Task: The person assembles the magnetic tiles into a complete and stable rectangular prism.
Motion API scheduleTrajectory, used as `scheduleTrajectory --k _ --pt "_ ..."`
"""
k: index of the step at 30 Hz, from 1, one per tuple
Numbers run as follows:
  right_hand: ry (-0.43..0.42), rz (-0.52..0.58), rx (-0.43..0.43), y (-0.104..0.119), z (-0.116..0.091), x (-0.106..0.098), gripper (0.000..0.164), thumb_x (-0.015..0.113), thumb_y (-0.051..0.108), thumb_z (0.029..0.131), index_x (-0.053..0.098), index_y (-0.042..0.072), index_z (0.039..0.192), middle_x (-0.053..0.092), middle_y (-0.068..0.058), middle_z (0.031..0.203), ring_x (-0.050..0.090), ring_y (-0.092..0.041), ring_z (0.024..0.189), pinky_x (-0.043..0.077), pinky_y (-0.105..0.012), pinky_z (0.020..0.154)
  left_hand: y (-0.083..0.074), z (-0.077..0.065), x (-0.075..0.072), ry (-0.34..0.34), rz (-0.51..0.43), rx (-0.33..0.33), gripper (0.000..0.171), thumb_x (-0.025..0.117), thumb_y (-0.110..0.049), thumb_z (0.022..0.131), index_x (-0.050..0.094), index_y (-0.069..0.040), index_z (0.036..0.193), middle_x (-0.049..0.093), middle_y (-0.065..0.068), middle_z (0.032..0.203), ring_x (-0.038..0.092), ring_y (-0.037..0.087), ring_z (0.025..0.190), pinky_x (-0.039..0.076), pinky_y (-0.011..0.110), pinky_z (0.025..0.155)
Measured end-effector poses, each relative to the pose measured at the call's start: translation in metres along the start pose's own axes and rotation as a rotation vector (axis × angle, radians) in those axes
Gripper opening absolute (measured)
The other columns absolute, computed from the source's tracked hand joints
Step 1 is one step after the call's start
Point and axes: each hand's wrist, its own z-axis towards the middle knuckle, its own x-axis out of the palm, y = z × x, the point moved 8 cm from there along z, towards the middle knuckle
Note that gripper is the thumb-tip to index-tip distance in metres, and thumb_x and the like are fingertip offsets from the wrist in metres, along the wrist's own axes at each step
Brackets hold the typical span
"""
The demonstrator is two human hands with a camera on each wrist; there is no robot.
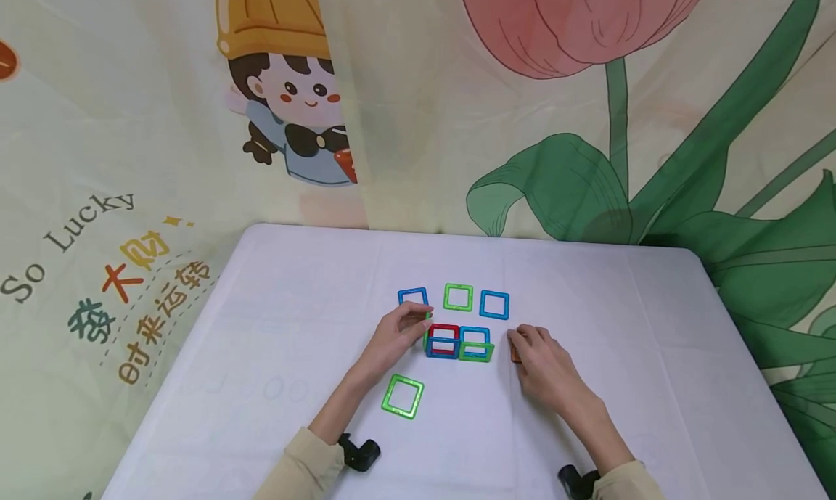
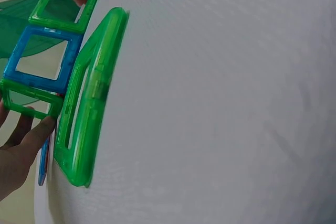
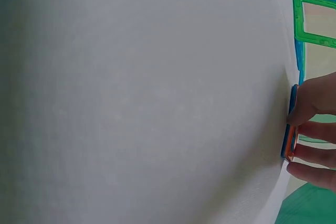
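Hollow square magnetic tiles form a small standing structure on the table. Its front shows a blue tile [image 1: 443, 355] beside a green tile [image 1: 475, 358], with a red tile [image 1: 444, 326] and another blue tile [image 1: 474, 329] behind them. At the structure's left end my left hand [image 1: 395, 337] pinches a green tile [image 2: 54, 108] between thumb and fingers. To the right, apart from the structure, my right hand [image 1: 545, 362] grips an orange tile [image 1: 514, 351] against a blue tile [image 3: 287, 142] close over the tabletop. Its fingers partly hide the pair.
Behind the structure lie a blue tile [image 1: 412, 291], a green tile [image 1: 459, 309] and another blue tile [image 1: 494, 292]. A loose green tile [image 1: 388, 392] lies in front, near my left forearm. The white-covered table [image 1: 294, 282] meets a printed cloth backdrop [image 1: 405, 123] at its far edge.
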Motion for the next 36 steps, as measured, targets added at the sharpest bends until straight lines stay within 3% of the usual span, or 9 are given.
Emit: scheduleTrajectory --k 7,17,36 --pt "0.001 0.011 0.006 -0.003 0.000 0.001 0.053 0.080 0.000 0.080 0.065 -0.001 0.131 0.065 -0.019 0.128 0.062 -0.036 0.116 0.059 -0.048 0.093 0.001 -0.001 0.000 -0.004 -0.006 -0.002 0.032 0.062 -0.017 0.103 0.063 -0.016 0.135 0.065 0.006 0.136 0.060 0.025 0.129 0.054 0.041 0.104" --pt "0.028 0.124 0.072 -0.011 0.001 0.000 0.064 0.078 -0.003 0.079 0.059 0.000 0.140 0.060 -0.017 0.133 0.059 -0.033 0.118 0.060 -0.046 0.090 0.002 0.000 0.000 -0.008 0.001 -0.005 0.032 0.062 -0.017 0.103 0.063 -0.016 0.135 0.065 0.006 0.136 0.060 0.025 0.129 0.054 0.042 0.105" --pt "0.005 0.523 0.037 -0.011 0.011 -0.001 0.065 0.076 -0.010 0.080 0.057 0.004 0.140 0.059 -0.013 0.135 0.063 -0.030 0.122 0.057 -0.042 0.099 0.000 0.000 0.001 -0.010 0.002 0.002 0.032 0.062 -0.017 0.103 0.064 -0.016 0.135 0.065 0.005 0.136 0.060 0.025 0.130 0.054 0.042 0.105"
